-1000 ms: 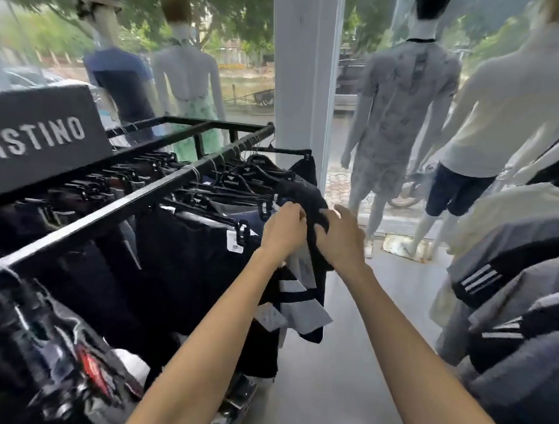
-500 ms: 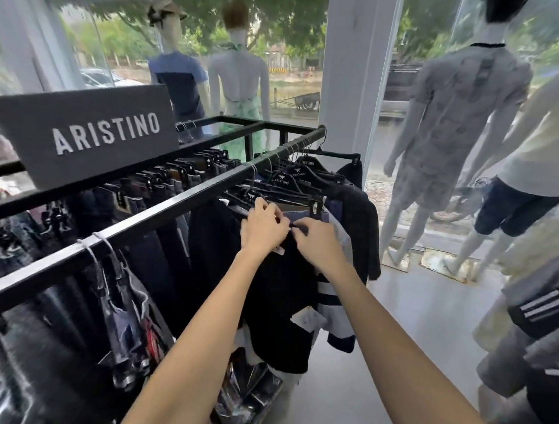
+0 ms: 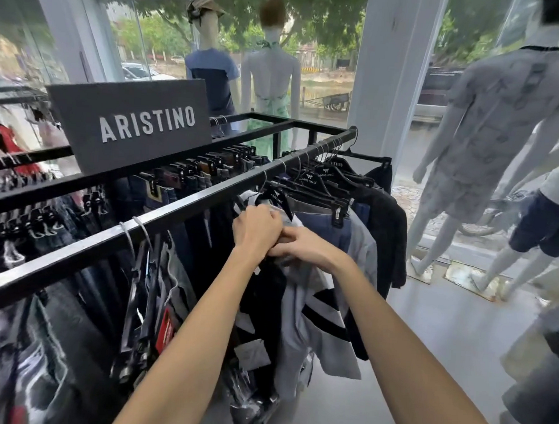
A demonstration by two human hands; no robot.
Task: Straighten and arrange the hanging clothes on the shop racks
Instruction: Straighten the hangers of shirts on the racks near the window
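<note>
A black metal rack [image 3: 189, 204] runs from lower left to the upper middle, hung with dark clothes on black hangers. My left hand [image 3: 256, 228] grips the top of a grey and black striped shirt [image 3: 312, 312] just below a black hanger [image 3: 277, 197]. My right hand [image 3: 305, 246] lies right beside it, fingers curled on the same shirt's collar area. The fingertips of both hands are partly hidden by cloth. Behind it hang blue shorts [image 3: 322, 223] and a black garment [image 3: 386, 232].
A dark ARISTINO sign [image 3: 131, 125] stands on the rack. Jeans on clips fill the inner rail [image 3: 190, 172]. Mannequins [image 3: 486, 131] stand at the window to the right and behind the rack. A second rack of clothes [image 3: 543, 367] is at the right edge. Grey floor [image 3: 442, 331] lies between.
My view has swung left along the rack. Both hands have moved up from the hanging black garment to the top of the striped shirt near its hanger.
</note>
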